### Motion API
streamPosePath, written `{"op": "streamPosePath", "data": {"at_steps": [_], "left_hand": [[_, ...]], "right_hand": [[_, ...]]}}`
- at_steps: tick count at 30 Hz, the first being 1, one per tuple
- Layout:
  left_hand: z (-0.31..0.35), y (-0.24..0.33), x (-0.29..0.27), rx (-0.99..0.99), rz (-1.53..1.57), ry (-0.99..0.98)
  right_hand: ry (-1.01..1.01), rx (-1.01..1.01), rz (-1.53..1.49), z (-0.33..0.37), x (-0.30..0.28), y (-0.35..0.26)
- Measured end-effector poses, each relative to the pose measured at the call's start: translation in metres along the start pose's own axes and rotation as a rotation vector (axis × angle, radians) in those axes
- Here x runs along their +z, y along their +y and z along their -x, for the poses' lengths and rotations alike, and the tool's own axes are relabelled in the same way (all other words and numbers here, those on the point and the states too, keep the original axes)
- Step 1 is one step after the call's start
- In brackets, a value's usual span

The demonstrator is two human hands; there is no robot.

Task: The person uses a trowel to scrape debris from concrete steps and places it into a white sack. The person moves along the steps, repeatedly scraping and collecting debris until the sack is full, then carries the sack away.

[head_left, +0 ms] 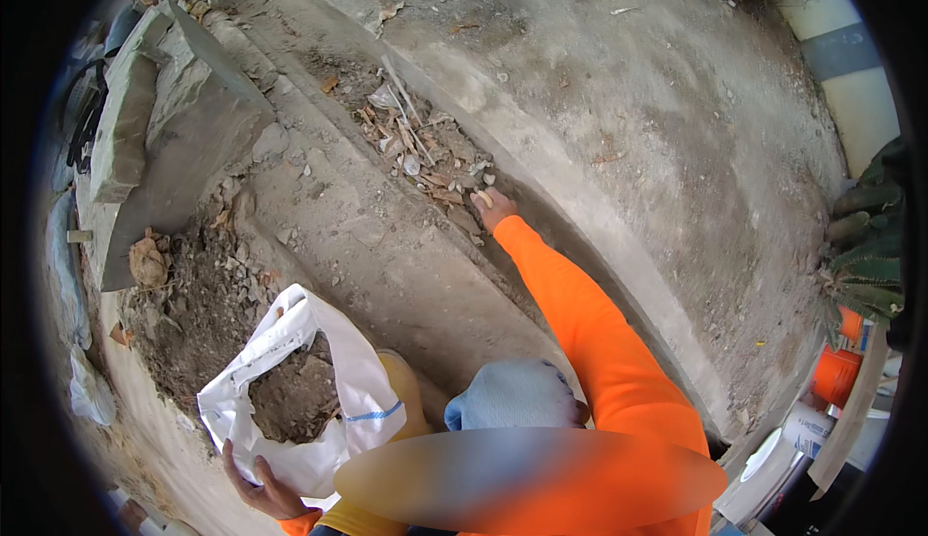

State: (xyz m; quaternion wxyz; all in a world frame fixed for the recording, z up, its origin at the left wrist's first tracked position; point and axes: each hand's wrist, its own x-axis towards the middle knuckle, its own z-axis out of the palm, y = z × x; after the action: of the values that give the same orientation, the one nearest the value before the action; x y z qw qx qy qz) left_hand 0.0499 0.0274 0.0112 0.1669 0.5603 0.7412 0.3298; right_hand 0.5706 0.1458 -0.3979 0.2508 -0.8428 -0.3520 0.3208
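We wore a vivid orange top. Its long, plain right sleeve [570, 314] was smooth and close-fitting near the wrist, fuller higher up; our left cuff [302, 523] matched. Yellow legwear [404, 396] showed partly, boot or trouser we couldn't tell. Blur hid our middle.

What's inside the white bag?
Loose brown dirt shows through the opening of the white bag. Whatever lies deeper is covered by that top layer, so I can't tell.

White sack [369, 372] with blue stripes [375, 413]
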Motion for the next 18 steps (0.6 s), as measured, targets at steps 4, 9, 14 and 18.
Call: {"op": "streamPosePath", "data": {"at_steps": [4,9,14,18], "left_hand": [[-0.003,-0.002,0.002,0.010,0.015,0.016],[-0.010,-0.004,0.004,0.003,0.059,0.025],[-0.018,-0.007,0.006,0.111,0.018,0.026],[-0.020,-0.003,0.007,0.079,0.049,0.038]], "right_hand": [[-0.051,-0.047,-0.007,0.020,-0.024,-0.028],[-0.136,-0.088,0.024,0.055,-0.073,-0.096],[-0.209,-0.285,0.111,0.106,-0.127,-0.178],[-0.324,-0.531,0.198,0.160,-0.164,-0.243]]}}
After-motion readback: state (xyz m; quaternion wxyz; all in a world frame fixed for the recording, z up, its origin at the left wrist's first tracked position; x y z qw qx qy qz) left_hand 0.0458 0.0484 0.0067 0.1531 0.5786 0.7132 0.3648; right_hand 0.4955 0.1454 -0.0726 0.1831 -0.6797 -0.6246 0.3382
